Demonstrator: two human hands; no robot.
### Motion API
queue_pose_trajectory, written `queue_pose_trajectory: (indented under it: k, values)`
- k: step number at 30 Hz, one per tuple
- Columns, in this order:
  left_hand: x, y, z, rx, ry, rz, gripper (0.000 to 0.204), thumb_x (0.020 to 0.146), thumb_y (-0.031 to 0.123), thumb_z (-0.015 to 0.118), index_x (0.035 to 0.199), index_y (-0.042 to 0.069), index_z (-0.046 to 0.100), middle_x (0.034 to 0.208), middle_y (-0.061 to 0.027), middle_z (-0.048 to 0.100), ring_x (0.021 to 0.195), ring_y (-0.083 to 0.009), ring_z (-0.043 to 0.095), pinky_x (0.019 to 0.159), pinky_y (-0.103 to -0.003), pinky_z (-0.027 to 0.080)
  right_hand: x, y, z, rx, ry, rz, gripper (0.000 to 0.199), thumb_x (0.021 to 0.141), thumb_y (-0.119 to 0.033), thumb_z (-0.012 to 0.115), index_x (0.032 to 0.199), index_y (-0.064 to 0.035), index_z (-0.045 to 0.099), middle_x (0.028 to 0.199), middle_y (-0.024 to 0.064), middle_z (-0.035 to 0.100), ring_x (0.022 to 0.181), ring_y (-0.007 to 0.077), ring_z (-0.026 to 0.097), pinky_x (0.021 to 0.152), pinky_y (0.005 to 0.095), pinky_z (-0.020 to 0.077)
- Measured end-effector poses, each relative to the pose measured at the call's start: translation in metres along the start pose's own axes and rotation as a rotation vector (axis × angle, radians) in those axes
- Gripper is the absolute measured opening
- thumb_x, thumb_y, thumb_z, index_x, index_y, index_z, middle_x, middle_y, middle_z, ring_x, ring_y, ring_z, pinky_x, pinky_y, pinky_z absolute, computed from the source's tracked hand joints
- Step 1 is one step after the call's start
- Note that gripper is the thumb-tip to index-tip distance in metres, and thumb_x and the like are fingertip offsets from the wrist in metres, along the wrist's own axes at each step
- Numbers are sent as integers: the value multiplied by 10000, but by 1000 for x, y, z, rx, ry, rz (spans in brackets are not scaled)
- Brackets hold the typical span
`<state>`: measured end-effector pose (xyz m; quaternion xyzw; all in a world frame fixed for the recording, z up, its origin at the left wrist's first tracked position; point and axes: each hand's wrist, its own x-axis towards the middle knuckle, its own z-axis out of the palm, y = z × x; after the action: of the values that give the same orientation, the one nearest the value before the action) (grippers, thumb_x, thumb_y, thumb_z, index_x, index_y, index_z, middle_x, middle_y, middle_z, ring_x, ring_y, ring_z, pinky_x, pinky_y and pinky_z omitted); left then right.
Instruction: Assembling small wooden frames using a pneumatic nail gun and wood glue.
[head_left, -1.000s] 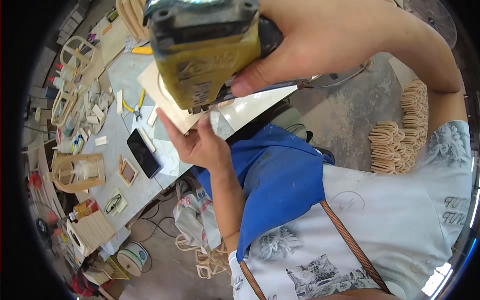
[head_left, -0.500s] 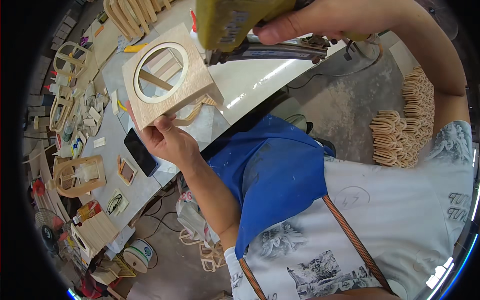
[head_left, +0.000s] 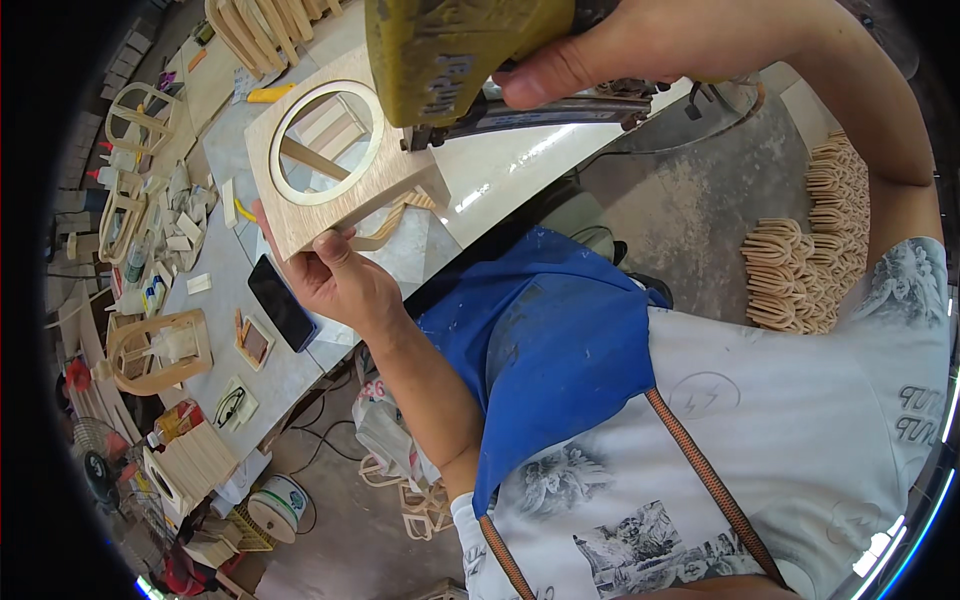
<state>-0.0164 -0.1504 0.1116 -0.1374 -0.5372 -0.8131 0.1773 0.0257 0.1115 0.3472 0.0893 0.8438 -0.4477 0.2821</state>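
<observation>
My left hand (head_left: 352, 284) grips the lower corner of a pale wooden box (head_left: 325, 214), fingers beneath and thumb at its near edge. The box is tilted, and its broad face has a large round opening rimmed by a lighter ring. Through the opening, wooden strips show. My right hand (head_left: 610, 55) is wrapped round the handle of a yellow nail gun (head_left: 435, 60) with a dark metal magazine. The nail gun's nose overlaps the box's right edge; whether it touches the wood I cannot tell. Some of the right fingers are hidden behind the tool.
On the worktable (head_left: 225, 310) lie a dark phone (head_left: 282, 303), curved wooden frames (head_left: 160, 352), glue bottles and scraps. Bent wooden pieces (head_left: 805, 260) are stacked on the floor at right. A bucket (head_left: 278, 507) and a fan (head_left: 100, 465) stand at lower left. A hose trails at upper right.
The nail gun in my right hand has moved left and slightly down, so its nose now overlaps the box's right edge. My left hand and the box have barely shifted.
</observation>
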Motion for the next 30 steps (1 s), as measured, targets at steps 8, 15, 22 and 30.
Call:
queue_pose_trajectory:
  k: [8,15,22,30]
  values:
    - [-2,-4,-3,12,-24,-13,716,996,274,720,1558,-24,390,1640,-180,382,1260,-219,609,931,-258,564,5,-2,2,34,-69,-38,424,944,-162,724,1304,28,607,1217,203,701,1060,305,685,942,391,569]
    - [-1,-1,-1,-6,-29,-14,720,994,261,725,1562,-24,388,1637,-173,392,1184,-180,632,900,-240,558,-2,0,-1,109,-104,-136,412,947,-136,715,1307,31,600,1232,199,697,1075,303,677,950,386,562]
    - [-3,2,5,18,9,5,621,1033,240,679,1529,-36,425,1385,-123,575,892,-114,565,819,-212,480,-18,-14,4,-58,14,-59,414,947,-136,720,1307,25,594,1221,198,696,1087,309,673,957,395,561]
    - [-3,6,9,-4,-10,-53,768,935,200,790,1558,-29,403,1587,-181,467,1135,-190,645,900,-254,552,-22,-21,5,-240,86,42,419,955,-162,723,1308,16,582,1231,198,686,1087,308,673,959,389,562]
